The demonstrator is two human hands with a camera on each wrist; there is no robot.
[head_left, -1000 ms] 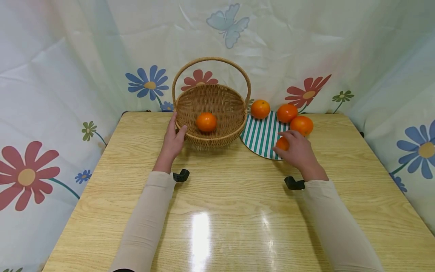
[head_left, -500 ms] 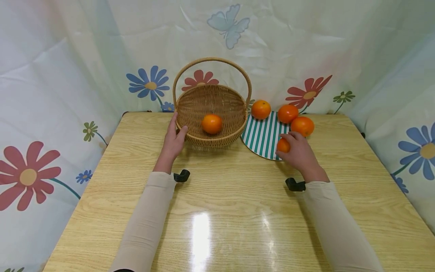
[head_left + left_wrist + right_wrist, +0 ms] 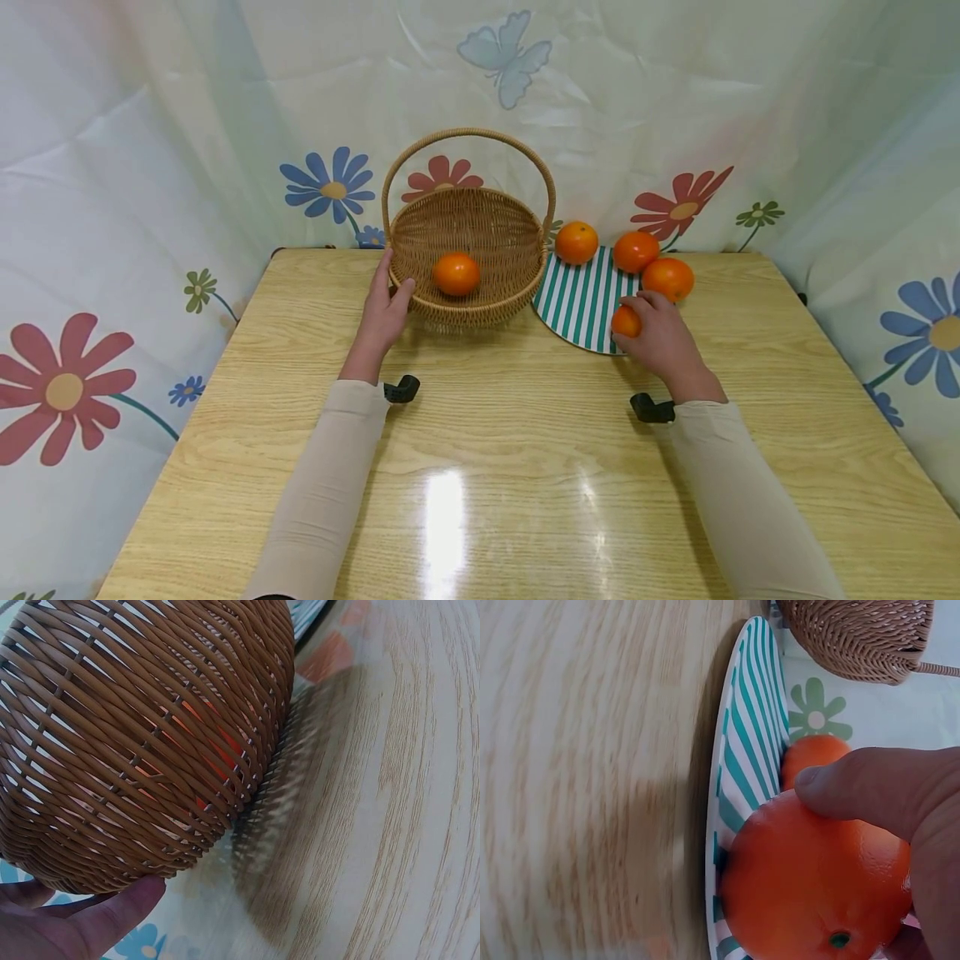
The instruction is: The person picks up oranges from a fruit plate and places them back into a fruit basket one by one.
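In the head view my left hand (image 3: 384,312) holds the left side of a wicker basket (image 3: 480,315) with a tall arched handle. Its thumb (image 3: 135,904) presses on the woven wall in the left wrist view. One orange (image 3: 457,273) lies inside the basket. My right hand (image 3: 662,342) grips another orange (image 3: 817,877) over the front right of a round plate with green and white stripes (image 3: 581,304). The thumb lies across the top of this orange; most of the other fingers are hidden behind it.
More oranges sit around the plate's back and right: one orange (image 3: 576,242) beside the basket, another orange (image 3: 636,252) farther right, and a third orange (image 3: 667,279) by my right hand. A flowered curtain (image 3: 615,100) stands behind the wooden table (image 3: 517,433).
The orange inside the basket rolled a little to the right and then back left. My left hand stays at the basket, and my right hand keeps its grip in nearly the same place.
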